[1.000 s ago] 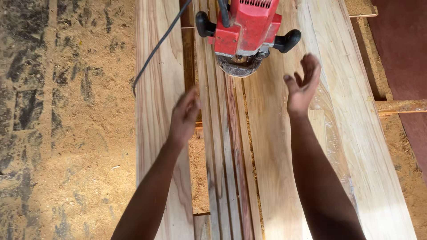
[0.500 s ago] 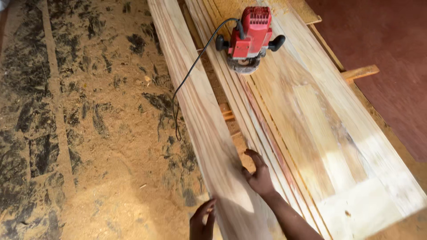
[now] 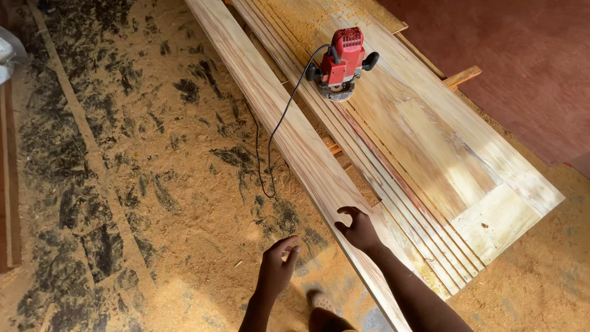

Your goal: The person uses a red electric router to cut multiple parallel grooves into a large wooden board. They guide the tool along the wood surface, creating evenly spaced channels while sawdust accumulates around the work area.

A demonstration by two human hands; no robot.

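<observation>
Nearest us, our left hand [image 3: 276, 267] hangs open over the sawdust-covered floor [image 3: 153, 184], touching nothing, while our right hand [image 3: 358, 230] rests with curled fingers on the long plank [image 3: 289, 132]. Farther off, a red router [image 3: 340, 64] stands on the grooved boards [image 3: 430, 160], its black cord [image 3: 270, 141] trailing to the floor.

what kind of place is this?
Most likely a woodworking or carpentry shop. A red power router with a trailing black cord sits on grooved wooden panels, sawdust covers the floor, and the right hand rests on a long pale plank.
</observation>
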